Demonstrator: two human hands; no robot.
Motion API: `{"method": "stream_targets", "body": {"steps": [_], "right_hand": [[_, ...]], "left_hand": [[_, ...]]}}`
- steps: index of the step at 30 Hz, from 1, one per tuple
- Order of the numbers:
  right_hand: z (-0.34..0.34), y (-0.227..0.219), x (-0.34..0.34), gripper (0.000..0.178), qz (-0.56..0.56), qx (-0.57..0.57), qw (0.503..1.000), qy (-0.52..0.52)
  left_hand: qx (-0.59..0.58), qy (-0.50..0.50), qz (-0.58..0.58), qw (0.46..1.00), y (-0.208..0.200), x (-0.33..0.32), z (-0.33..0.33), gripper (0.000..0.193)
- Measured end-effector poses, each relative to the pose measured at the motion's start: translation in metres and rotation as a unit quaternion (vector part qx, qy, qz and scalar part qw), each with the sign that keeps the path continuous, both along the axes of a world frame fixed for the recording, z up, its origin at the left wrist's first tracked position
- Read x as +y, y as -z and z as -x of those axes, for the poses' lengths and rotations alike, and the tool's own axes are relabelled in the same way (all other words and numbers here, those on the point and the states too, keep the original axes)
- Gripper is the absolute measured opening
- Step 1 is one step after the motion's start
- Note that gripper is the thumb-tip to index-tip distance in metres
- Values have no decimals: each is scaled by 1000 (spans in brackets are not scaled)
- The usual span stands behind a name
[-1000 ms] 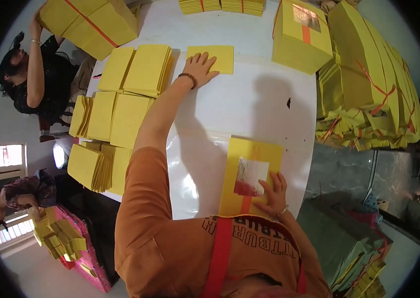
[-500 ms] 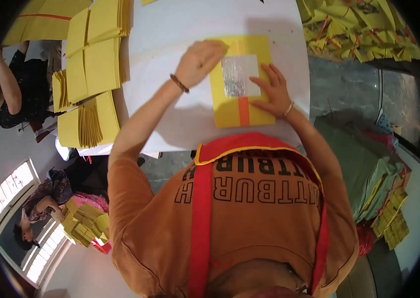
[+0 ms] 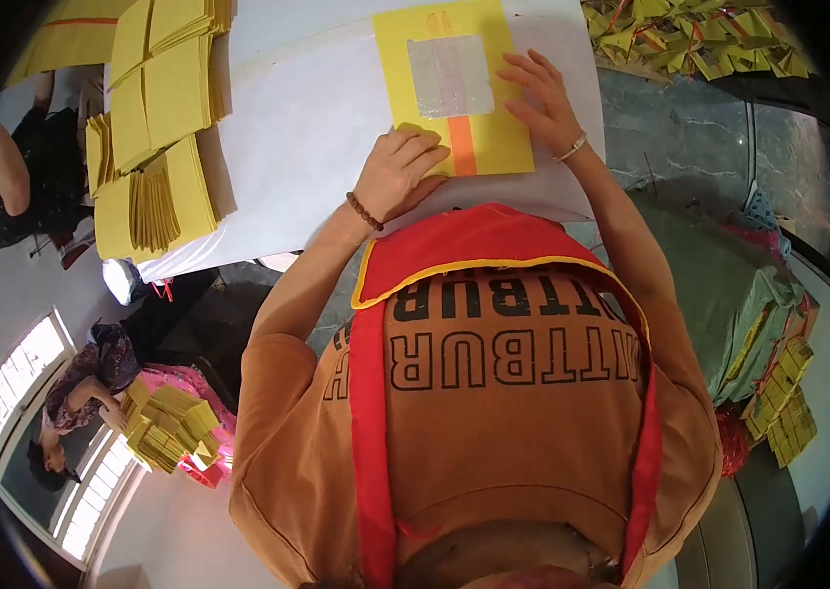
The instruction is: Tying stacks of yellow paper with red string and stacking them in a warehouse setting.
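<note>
In the head view, the yellow paper with the silvery square and orange strip lies flat on the white worktop, in front of the person; whether it's one sheet or a thin stack, I can't make out. Its upper right corner meets the picture's edge. The left hand bends over the paper's lower left corner, fingers together, covering it; I can't tell whether it grips or merely presses. The right hand is loosely spread at the paper's right edge. Below the paper hangs a red apron with yellow trim. Well left of the paper, the yellow paper stacks run out at the top. Right of the paper, past the worktop, yellow bundles are cut off above. Far left, a co-worker in dark clothes fades into the dark rim.
</note>
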State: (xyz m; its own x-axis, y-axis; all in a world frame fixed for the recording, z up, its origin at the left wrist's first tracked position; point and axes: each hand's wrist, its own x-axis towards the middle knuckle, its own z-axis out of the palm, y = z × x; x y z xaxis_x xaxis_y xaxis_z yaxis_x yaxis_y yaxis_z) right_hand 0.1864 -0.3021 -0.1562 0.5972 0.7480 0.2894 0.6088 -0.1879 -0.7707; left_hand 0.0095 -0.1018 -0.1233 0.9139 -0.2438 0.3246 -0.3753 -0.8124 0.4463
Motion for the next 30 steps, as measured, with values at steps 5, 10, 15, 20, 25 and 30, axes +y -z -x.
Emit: {"method": "stream_targets", "body": {"steps": [5,10,15,20,25,30], "right_hand": [[13,-14,-18,32,79,-27,995,-61],[21,-17,-12,35,0,-21,1000,-22],[27,0,-6,53,-90,138,986,33],[30,23,2,65,-161,308,937,42],[32,17,5,64,-142,344,927,45],[28,22,3,59,-106,230,967,36]], "left_hand": [[19,9,-28,999,-10,-3,1,43],[2,-47,-85,995,-2,-4,3,53],[35,-70,-56,995,-4,-7,-1,76],[39,-63,-5,997,6,-6,-7,85],[78,-72,-15,994,6,-5,-8,85],[71,-79,-28,994,7,-5,-11,82]]}}
